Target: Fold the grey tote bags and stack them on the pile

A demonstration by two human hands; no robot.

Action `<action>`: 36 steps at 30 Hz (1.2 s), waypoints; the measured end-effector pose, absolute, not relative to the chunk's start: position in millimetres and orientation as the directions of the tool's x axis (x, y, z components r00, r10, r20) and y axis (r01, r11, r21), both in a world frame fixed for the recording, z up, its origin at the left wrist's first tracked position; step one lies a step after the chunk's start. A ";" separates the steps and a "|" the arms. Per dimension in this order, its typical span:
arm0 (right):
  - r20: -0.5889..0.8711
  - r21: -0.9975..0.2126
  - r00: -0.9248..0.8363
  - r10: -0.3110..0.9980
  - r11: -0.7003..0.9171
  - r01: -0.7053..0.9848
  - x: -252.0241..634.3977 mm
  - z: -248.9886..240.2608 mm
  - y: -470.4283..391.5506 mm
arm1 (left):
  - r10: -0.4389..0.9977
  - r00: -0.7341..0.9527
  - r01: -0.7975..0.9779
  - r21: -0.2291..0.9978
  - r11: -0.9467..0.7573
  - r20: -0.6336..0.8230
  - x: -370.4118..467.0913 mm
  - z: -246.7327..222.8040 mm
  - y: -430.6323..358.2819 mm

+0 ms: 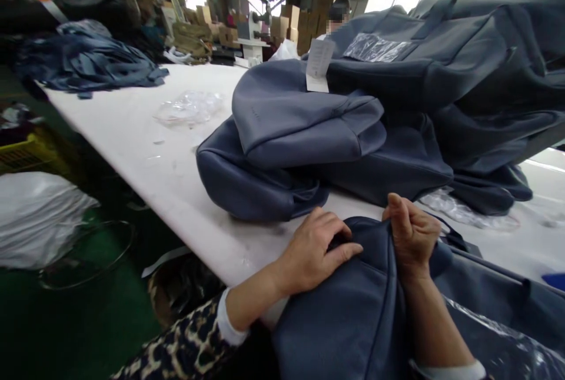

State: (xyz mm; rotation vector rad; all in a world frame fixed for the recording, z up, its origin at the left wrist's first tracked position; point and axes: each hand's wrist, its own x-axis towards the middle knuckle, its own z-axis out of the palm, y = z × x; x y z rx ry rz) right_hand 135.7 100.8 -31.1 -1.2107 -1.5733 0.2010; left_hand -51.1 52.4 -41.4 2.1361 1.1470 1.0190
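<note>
A dark blue bag (344, 315) stands at the table's near edge, its piped seam running up toward my hands. My left hand (315, 250) lies over its upper left part, thumb and fingers closed on the material. At the top right corner, my right hand (410, 233) is folded into a fist with the seam edge pinched in it. Right of that wrist lies another blue bag (485, 292) with clear plastic film on it. Just beyond my hands, more blue bags (300, 115) are heaped, one bearing a white paper tag (318, 65).
A tall pile of blue bags (463, 56) fills the right side of the white table (172, 174). Crumpled clear plastic (189, 108) and blue fabric pieces (97, 56) lie further left. On the floor side are a yellow crate (30, 153) and a white bundle (39, 218). A person (338, 15) is behind the pile.
</note>
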 end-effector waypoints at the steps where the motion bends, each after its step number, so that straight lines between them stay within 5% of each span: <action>1: 0.640 -0.665 0.118 0.759 0.470 0.581 134.9 -30.7 100.2 | 0.848 0.390 0.495 0.696 -0.521 0.358 -51.4 -38.9 48.9; 20: 0.831 -0.473 0.084 0.551 0.618 0.629 129.5 -22.5 86.2 | 0.932 0.315 0.644 0.680 -0.350 0.181 -32.3 -33.2 24.1; 24: 0.846 -0.469 0.117 0.520 0.621 0.629 131.8 -20.5 83.5 | 0.914 0.407 0.537 0.809 -0.239 0.000 -29.6 -27.3 33.6; 28: 0.827 -0.472 0.111 0.551 0.574 0.669 133.3 -18.5 85.9 | 0.896 0.444 0.349 0.919 -0.182 0.009 -33.3 -25.0 42.5; 32: 0.737 -0.390 -0.102 0.668 0.544 0.743 136.8 -24.7 97.5 | 0.894 0.445 0.074 0.997 0.020 -0.051 -46.2 -32.1 49.5; 36: 0.477 -0.253 -0.318 0.820 0.474 0.844 148.6 -50.3 116.4 | 0.929 0.341 0.041 0.990 0.136 -0.142 -55.6 -49.7 56.5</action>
